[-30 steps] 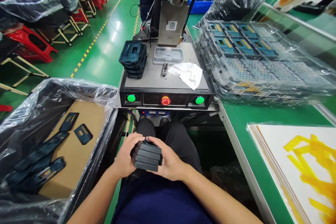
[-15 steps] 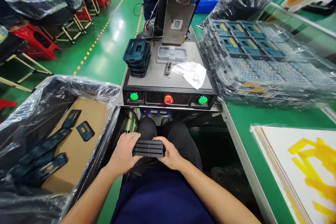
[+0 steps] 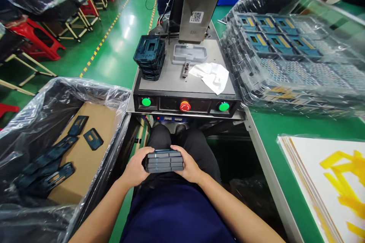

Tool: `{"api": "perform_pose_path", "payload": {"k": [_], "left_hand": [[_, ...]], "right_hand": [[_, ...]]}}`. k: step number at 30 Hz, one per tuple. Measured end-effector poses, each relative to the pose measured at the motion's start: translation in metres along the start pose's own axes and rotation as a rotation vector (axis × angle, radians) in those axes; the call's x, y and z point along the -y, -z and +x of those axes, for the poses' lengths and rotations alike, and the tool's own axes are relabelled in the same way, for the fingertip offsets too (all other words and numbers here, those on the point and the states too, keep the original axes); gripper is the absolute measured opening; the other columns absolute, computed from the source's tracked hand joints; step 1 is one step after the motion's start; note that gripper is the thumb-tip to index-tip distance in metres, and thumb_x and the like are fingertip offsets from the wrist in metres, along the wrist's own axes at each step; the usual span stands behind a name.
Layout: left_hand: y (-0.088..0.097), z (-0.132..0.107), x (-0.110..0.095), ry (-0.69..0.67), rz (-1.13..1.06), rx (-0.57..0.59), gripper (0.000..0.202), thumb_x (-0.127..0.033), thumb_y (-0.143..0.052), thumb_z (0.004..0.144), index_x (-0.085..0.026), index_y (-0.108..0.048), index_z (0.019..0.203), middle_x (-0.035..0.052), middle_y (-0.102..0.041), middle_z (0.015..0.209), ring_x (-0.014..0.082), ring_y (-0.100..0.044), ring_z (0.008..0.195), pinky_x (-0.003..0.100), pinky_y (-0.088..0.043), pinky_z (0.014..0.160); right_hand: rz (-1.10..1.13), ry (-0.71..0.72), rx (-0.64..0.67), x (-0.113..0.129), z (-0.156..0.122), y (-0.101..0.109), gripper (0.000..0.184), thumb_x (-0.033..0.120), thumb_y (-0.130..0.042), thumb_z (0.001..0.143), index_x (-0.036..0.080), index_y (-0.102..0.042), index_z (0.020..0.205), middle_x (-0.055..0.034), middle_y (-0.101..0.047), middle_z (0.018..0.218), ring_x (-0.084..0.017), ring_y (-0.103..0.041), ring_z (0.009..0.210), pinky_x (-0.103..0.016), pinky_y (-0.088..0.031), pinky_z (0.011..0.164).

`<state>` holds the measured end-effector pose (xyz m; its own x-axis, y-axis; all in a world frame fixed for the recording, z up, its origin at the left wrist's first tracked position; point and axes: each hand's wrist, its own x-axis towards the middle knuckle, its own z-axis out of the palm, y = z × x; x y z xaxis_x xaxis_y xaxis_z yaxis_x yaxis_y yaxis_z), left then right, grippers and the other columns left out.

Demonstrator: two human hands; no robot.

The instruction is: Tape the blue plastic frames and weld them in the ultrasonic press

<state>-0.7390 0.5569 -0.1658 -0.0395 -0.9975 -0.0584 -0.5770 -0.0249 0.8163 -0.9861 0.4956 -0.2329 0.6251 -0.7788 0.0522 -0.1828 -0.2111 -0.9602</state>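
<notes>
Both hands hold a small stack of dark blue plastic frames point(image 3: 164, 161) over my lap. My left hand point(image 3: 135, 169) grips its left end and my right hand point(image 3: 188, 167) grips its right end, fingers curled round the stack. Ahead stands a press machine point(image 3: 185, 79) with a grey fixture nest point(image 3: 189, 54), a second stack of dark frames point(image 3: 149, 59) at its left and a white cloth point(image 3: 212, 76) at its right.
A plastic-lined cardboard box point(image 3: 85, 148) with several loose dark frames sits at my left. Clear trays of blue parts point(image 3: 279, 57) under plastic fill the green bench at right. White sheets with yellow strips point(image 3: 336, 182) lie near right. Red stools stand far left.
The stack in my hands has levelled out from a tilt and been squared up between both hands. The view has shifted slightly downward and toward the machine.
</notes>
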Motion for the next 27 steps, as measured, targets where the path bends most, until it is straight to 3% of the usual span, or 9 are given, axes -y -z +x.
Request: {"api": "perform_pose_path", "payload": {"k": [2,5,10,14,20,25,27], "left_hand": [[0.006,0.001,-0.008,-0.082,0.094,-0.019,0.053,-0.017,-0.067,0.065,-0.023,-0.058,0.117,0.0094,-0.061,0.119,0.0286,-0.053,0.113,0.044,-0.039,0.101],[0.011,0.002,-0.030,-0.203,0.242,-0.034,0.051,-0.014,-0.061,0.067,-0.023,-0.059,0.117,0.0092,-0.063,0.115,0.0293,-0.053,0.111,0.046,-0.038,0.102],[0.005,0.005,-0.066,-0.309,0.272,0.022,0.055,-0.015,-0.060,0.070,-0.022,-0.053,0.124,0.0104,-0.063,0.114,0.0295,-0.056,0.105,0.047,-0.040,0.098],[-0.005,0.004,-0.069,-0.274,0.223,0.011,0.064,-0.015,-0.060,0.069,-0.022,-0.045,0.131,0.0103,-0.062,0.115,0.0289,-0.055,0.105,0.046,-0.041,0.096],[-0.012,0.001,-0.066,-0.244,0.091,0.000,0.078,-0.013,-0.062,0.070,-0.027,-0.031,0.140,0.0082,-0.059,0.119,0.0279,-0.052,0.112,0.045,-0.040,0.100],[-0.008,-0.007,-0.069,-0.123,0.058,0.102,0.095,-0.028,-0.074,0.067,-0.028,-0.020,0.145,0.0123,-0.033,0.148,0.0333,-0.033,0.134,0.050,-0.030,0.111],[-0.006,-0.011,-0.069,-0.103,0.083,0.078,0.100,-0.034,-0.076,0.066,-0.029,-0.017,0.147,0.0124,-0.027,0.151,0.0349,-0.028,0.137,0.052,-0.026,0.112]], "right_hand": [[-0.052,-0.013,0.017,0.009,0.000,0.007,0.083,0.028,-0.074,0.069,0.022,-0.031,0.140,-0.0132,-0.042,0.141,-0.027,-0.043,0.128,-0.047,-0.035,0.108],[-0.152,0.099,0.053,0.026,0.003,0.012,0.088,0.032,-0.073,0.070,0.022,-0.026,0.144,-0.0142,-0.037,0.145,-0.030,-0.034,0.134,-0.051,-0.031,0.111],[-0.088,0.201,0.057,0.041,0.016,-0.002,0.067,0.027,-0.065,0.076,0.021,-0.036,0.137,-0.0145,-0.049,0.134,-0.026,-0.045,0.127,-0.047,-0.040,0.105],[0.055,0.178,0.023,0.038,0.020,-0.012,0.061,0.031,-0.067,0.076,0.023,-0.041,0.130,-0.0123,-0.053,0.129,-0.026,-0.050,0.122,-0.044,-0.042,0.103],[0.105,0.186,0.027,0.037,0.016,-0.009,0.060,0.029,-0.068,0.074,0.024,-0.043,0.128,-0.0112,-0.055,0.128,-0.026,-0.053,0.120,-0.044,-0.043,0.102],[-0.047,0.270,-0.036,0.046,0.019,0.012,0.054,0.023,-0.061,0.077,0.025,-0.042,0.128,-0.0108,-0.053,0.130,-0.024,-0.047,0.125,-0.043,-0.040,0.105],[-0.127,0.302,-0.004,0.056,0.024,0.026,0.055,0.019,-0.058,0.076,0.023,-0.042,0.128,-0.0115,-0.054,0.128,-0.024,-0.048,0.123,-0.042,-0.041,0.103]]}}
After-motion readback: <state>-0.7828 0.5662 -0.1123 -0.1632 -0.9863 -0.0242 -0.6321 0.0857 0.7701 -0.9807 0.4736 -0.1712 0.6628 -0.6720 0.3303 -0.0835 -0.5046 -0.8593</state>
